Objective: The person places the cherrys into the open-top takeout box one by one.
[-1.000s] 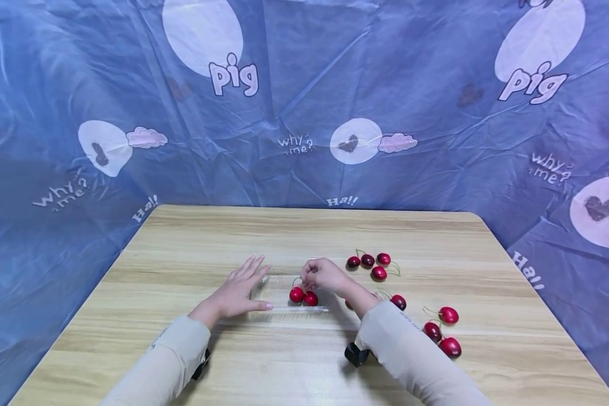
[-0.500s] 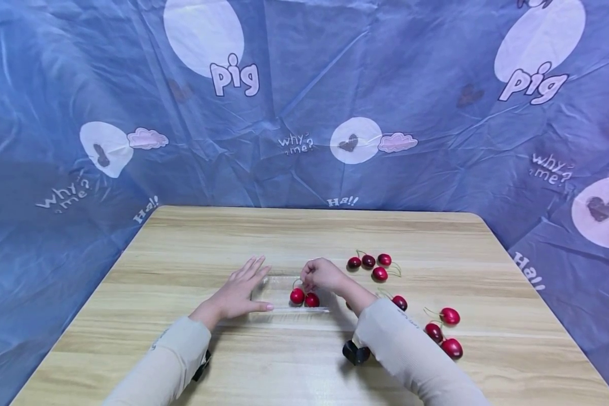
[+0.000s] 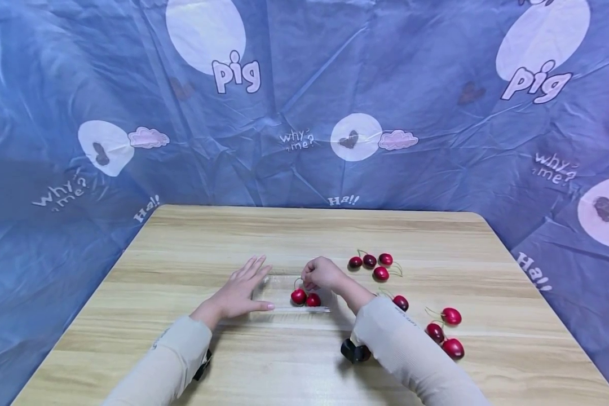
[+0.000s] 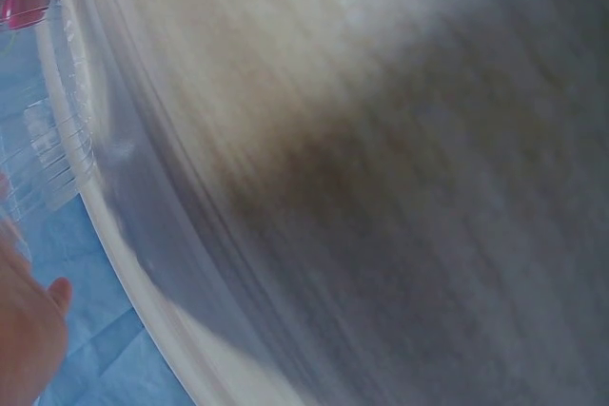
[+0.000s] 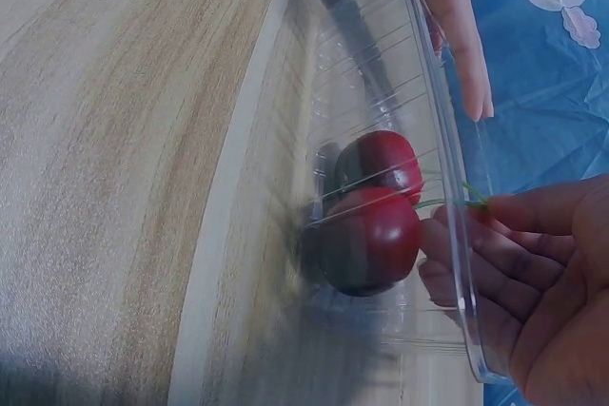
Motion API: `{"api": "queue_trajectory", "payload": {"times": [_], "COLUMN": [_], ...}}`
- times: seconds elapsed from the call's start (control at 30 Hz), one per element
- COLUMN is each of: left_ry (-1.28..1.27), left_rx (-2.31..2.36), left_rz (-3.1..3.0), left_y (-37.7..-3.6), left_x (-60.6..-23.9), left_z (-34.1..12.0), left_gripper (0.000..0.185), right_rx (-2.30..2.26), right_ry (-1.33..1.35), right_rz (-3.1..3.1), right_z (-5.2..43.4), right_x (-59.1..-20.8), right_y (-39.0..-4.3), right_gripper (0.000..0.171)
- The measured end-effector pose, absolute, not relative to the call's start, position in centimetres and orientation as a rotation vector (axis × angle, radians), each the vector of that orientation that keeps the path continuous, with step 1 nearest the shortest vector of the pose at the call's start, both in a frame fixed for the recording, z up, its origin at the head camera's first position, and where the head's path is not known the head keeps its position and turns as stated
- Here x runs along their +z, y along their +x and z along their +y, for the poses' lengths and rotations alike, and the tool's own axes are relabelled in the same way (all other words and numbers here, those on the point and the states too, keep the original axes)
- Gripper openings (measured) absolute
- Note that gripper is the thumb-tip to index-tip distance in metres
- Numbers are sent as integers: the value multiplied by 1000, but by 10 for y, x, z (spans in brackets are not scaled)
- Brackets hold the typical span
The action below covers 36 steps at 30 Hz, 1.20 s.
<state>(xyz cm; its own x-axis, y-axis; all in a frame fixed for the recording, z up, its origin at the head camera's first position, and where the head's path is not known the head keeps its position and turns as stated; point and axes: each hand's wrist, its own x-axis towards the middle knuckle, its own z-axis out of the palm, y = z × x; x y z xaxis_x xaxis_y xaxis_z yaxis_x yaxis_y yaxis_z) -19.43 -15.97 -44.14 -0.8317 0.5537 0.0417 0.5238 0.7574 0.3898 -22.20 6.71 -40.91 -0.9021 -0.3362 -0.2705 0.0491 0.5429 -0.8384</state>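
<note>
A clear plastic tray (image 3: 284,309) lies on the wooden table (image 3: 182,242) in front of me. Two red cherries (image 3: 305,297) sit inside it, joined by green stems (image 5: 471,199). My right hand (image 3: 309,280) hangs over the tray's right end, its curled fingers (image 5: 533,273) pinching those stems just above the cherries (image 5: 376,225). My left hand (image 3: 241,290) lies flat with straight fingers against the tray's left side, and one finger (image 5: 457,35) reaches along the tray wall (image 5: 381,73). The left wrist view is blurred and shows only the tray (image 4: 57,140) and the hand's edge (image 4: 24,330).
Loose cherries lie to the right: a cluster (image 3: 370,261) behind my right hand, one (image 3: 400,303) by the sleeve, and three (image 3: 444,332) nearer the right edge. Blue printed cloth (image 3: 304,113) hangs round the table.
</note>
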Motion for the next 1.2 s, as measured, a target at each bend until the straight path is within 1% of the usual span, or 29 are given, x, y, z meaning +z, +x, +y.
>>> {"api": "queue_trajectory", "payload": {"times": [0.57,0.87,1.13,1.2], "left_ry": [875,879,881,882], "left_rx": [609,634,641,634], "left_rz": [2875,2875,2888,2889], "left_y": [-193,-193,-193,-193], "left_x": [-444,-445,-446,-447], "left_z": [-158,-157,-158,-158], "left_gripper": [86,86,87,88], "right_rx": [-1218,-1309,-1416,-1426], "right_ry": [-323,-325,-320,-329], "right_rz": [2496,2402,2321,2305], "right_z": [67,74,76,76], "right_x": [-410,-413,-413,-405], "right_y": [-218,-222,-221,-216], "right_gripper": [10,13,10,11]}}
